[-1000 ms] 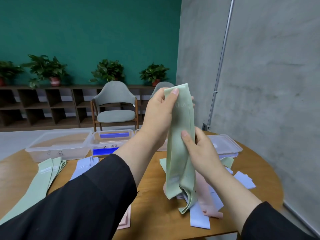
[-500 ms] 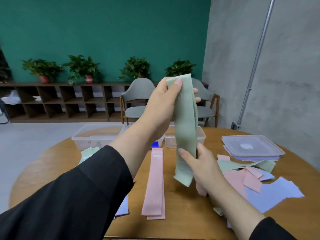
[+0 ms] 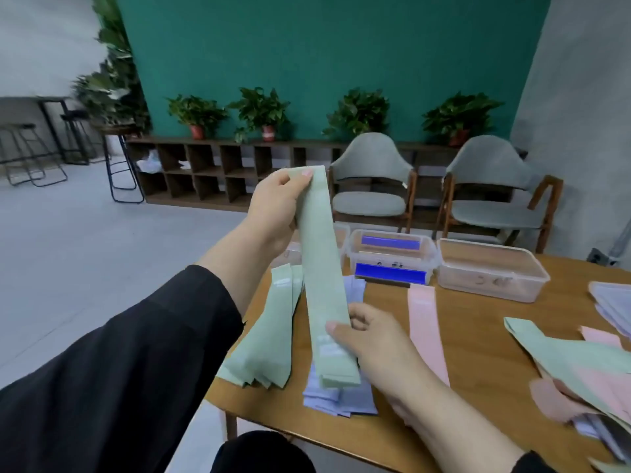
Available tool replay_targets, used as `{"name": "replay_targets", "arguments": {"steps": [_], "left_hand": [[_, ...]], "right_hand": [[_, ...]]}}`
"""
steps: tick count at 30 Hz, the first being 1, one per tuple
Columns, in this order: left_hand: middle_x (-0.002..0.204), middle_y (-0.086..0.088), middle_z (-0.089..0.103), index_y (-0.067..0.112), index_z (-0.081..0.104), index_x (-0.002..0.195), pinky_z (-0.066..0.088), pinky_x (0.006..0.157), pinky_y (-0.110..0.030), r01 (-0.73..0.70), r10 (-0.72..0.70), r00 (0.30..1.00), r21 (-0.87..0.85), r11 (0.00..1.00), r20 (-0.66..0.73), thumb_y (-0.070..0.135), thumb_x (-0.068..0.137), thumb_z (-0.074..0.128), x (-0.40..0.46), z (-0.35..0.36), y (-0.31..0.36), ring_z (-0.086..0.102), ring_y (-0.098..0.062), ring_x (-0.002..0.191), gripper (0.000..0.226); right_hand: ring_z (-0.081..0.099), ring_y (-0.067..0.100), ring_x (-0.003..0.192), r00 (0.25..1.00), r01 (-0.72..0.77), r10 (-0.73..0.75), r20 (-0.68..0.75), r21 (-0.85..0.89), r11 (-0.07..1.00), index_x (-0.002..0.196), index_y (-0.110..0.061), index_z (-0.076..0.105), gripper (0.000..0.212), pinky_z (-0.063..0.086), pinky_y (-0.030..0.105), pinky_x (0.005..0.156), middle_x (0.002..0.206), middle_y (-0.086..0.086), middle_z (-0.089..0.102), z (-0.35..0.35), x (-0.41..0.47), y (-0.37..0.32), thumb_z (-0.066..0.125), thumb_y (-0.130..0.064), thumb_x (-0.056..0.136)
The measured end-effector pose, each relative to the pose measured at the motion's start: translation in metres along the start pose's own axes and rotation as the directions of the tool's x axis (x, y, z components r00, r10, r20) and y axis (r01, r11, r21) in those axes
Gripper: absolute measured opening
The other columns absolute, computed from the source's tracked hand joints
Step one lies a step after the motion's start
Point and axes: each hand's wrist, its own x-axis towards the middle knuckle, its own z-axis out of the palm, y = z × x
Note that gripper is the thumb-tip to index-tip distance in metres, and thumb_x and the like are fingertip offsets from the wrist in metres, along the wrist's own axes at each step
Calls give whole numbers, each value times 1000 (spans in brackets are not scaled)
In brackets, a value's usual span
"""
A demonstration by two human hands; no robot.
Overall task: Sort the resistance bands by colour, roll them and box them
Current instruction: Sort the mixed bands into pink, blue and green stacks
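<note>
Here, the left hand (image 3: 276,206) pinched the top end of a green band (image 3: 324,274) between thumb and fingers, holding it up above the table (image 3: 478,336). The right hand (image 3: 368,339) gripped the same band near its lower end, thumb across the front and fingers curled behind, so the strip hung stretched at a slight slant between the 2 hands. Its bottom edge hovered over a purple pile (image 3: 338,397) lying near the table's front edge.

Just to the left of that lay a green pile (image 3: 266,339), its strips fanned out and reaching the table's left rim. A pink band (image 3: 426,329) lay flat to the right of the right hand. At the far right sat a mixed heap (image 3: 580,367) of green, pink and purple strips, unsorted.

Behind these stood 3 clear boxes in a row: the left box (image 3: 338,233) mostly hidden behind the held band, the middle box (image 3: 392,254) showing blue inside, and the right box (image 3: 491,271). A stack of lids (image 3: 611,302) rested at the right edge.
</note>
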Motion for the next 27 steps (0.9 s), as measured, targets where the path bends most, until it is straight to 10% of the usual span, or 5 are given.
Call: {"name": "replay_targets", "arguments": {"steps": [7, 9, 12, 17, 27], "left_hand": [[88, -9, 62, 2, 65, 90, 49, 67, -33, 118, -124, 992, 184, 976, 25, 34, 95, 69, 58, -61, -65, 59, -23, 82, 33], [98, -6, 67, 8, 69, 103, 55, 72, -31, 146, -183, 979, 331, 932, 85, 36, 94, 71, 70, -69, -83, 65, -22, 89, 31], [122, -6, 66, 12, 54, 139, 54, 92, -38, 207, -273, 961, 577, 790, 29, 39, 90, 75, 68, -93, -132, 65, -26, 109, 59], [131, 11, 64, 26, 59, 137, 46, 99, -27, 35, -83, 995, 561, 827, 60, 36, 101, 59, 27, -132, -193, 59, -10, 121, 38], [127, 3, 54, 24, 58, 137, 44, 104, -40, -88, -18, 993, 811, 578, 120, 48, 86, 74, 26, -131, -204, 60, -20, 115, 58]], "right_hand": [[72, 36, 95, 985, -114, 106, 134, 59, 992, 99, -14, 73, 22, 54, 58, 92, 94, 14, 75, 71, 39, 16, 75, -29, 83], [68, 20, 79, 985, -50, 83, 148, -216, 975, 97, -22, 71, 23, 57, 45, 83, 75, -5, 68, 77, 57, 20, 73, -41, 84], [53, 15, 95, 995, 75, 3, 96, -794, 604, 101, -31, 60, 24, 47, 32, 80, 92, -11, 54, 78, 75, 29, 56, -54, 96], [29, 7, 145, 967, 138, 81, 243, -761, 634, 152, -30, 38, 53, 28, 21, 110, 162, -17, 24, 80, 88, 42, 44, -50, 103], [27, 22, 149, 969, 208, -9, 247, -795, 570, 145, -19, 51, 48, 27, 28, 117, 164, -4, 26, 81, 81, 39, 50, -42, 103]]}}
